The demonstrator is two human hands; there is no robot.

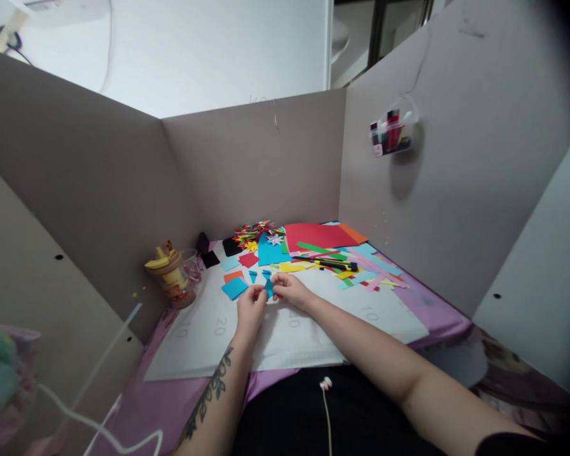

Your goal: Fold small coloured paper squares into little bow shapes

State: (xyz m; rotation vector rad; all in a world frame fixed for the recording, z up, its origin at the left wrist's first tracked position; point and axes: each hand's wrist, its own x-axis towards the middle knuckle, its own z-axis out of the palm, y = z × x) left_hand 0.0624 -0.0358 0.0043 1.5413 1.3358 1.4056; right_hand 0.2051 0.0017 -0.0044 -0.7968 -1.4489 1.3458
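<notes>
A small piece of blue paper (269, 287) is pinched between both hands, above the white marked sheet (323, 329). My left hand (251, 305) grips its left side with thumb and forefinger. My right hand (289, 288) holds its right side, fingers closed. Just beyond the fingers lie small folded blue paper pieces (253, 276). To the left of my left hand rests a stack of blue paper squares (234, 288), with an orange paper piece (233, 277) behind it. Fine folds in the held paper are too small to make out.
A yellow-and-black utility knife (335, 263) lies among paper strips (370, 266) at the right. Behind are red sheets (318, 236) and a pile of folded paper stars (254, 234). A yellow-brown cup (173, 278) stands at left. Grey panels (261, 164) enclose the table.
</notes>
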